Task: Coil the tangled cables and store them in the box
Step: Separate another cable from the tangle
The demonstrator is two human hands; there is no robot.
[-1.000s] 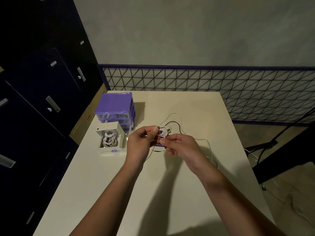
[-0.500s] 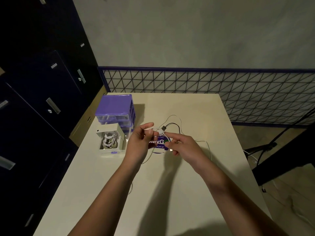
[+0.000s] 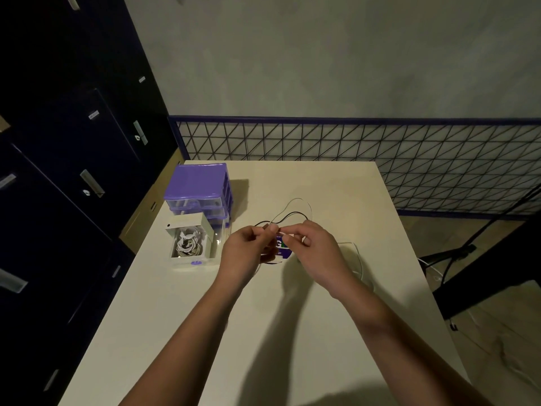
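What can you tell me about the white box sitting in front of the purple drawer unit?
The white box is small and looks like cardboard. It stands open on the cream table, near its left edge, with its lid raised at the back against the purple drawer unit. Inside lies a bundle of coiled white cables. It appears to rest in a clear pulled-out drawer. Neither hand touches it.

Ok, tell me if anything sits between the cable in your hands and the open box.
Nothing visible does. Both the left hand and right hand pinch the white cable; bare table lies between them and the open box.
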